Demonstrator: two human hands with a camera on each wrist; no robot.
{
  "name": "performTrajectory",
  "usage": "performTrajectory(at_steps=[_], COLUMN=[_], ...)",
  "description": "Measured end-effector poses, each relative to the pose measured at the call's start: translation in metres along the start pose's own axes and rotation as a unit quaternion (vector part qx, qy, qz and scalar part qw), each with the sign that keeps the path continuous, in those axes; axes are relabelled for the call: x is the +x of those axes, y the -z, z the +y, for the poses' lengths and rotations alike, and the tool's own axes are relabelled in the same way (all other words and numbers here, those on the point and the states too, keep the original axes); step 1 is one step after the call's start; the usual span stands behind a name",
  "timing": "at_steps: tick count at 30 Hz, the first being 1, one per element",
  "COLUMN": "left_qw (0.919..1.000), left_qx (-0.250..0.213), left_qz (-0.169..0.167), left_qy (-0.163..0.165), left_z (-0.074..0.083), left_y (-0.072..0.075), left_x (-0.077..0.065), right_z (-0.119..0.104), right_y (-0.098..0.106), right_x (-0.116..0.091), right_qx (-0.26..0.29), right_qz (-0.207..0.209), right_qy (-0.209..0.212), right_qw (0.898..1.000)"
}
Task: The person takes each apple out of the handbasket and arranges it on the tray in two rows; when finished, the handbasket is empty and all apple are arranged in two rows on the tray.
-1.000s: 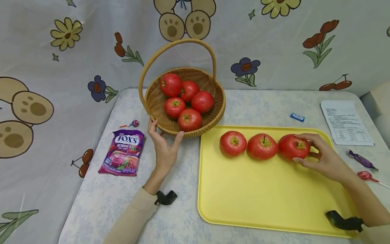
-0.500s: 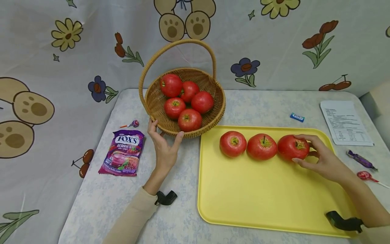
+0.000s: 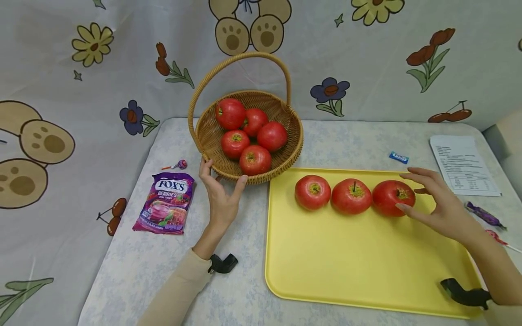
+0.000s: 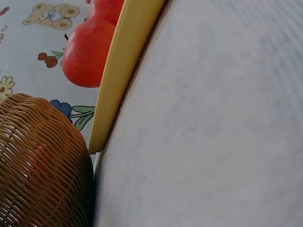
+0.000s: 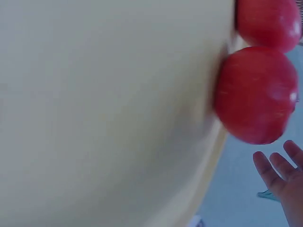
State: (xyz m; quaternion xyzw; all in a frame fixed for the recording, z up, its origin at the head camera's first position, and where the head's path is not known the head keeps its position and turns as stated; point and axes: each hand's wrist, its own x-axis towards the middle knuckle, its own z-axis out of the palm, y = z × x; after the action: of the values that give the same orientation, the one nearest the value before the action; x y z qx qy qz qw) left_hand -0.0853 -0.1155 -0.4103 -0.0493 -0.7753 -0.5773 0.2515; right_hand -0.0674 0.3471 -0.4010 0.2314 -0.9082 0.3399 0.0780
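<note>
Your right hand has loosened from the glossy red round apple at the right end of the row; its fingers now stand apart, clear of the fruit in the right wrist view. Only the thumb overlaps the apple in the head view, and you cannot tell whether it touches. That apple sits right of centre, beside two more red apples, lined up along the upper edge of the yellow rectangular tray. The tray's raised lip probably keeps them from rolling off.

At upper centre, the brown woven wicker basket with an arched handle cradles five more red apples. Your left hand touches its lower left rim, thumb and forefinger spread, likely steadying it; whether the hidden fingers curl underneath, you cannot tell.

Farther out on the pale mottled surface, a purple candy bag lies at left, and a white printed sheet at upper right.
</note>
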Motion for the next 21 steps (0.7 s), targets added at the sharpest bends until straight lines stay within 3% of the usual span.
performTrajectory(at_steps=[8,14,21], left_qw=[0.9999,0.9994,0.9997], left_qx=[0.01,0.032,0.019], left_qz=[-0.005,-0.011,-0.012], left_qy=[0.003,0.006,0.011], left_z=[0.003,0.006,0.005], left_y=[-0.001,0.0,0.001], left_x=[0.001,0.001,0.0], right_z=[-0.029,-0.061,-0.099], right_y=[0.006,-0.004,-0.023], right_x=[0.044,0.087,0.133], right_qx=[-0.008,0.009,0.019], right_qz=[-0.009,-0.007,-0.028], right_qy=[0.059,0.116,0.162], right_qw=[0.998,0.993,0.986])
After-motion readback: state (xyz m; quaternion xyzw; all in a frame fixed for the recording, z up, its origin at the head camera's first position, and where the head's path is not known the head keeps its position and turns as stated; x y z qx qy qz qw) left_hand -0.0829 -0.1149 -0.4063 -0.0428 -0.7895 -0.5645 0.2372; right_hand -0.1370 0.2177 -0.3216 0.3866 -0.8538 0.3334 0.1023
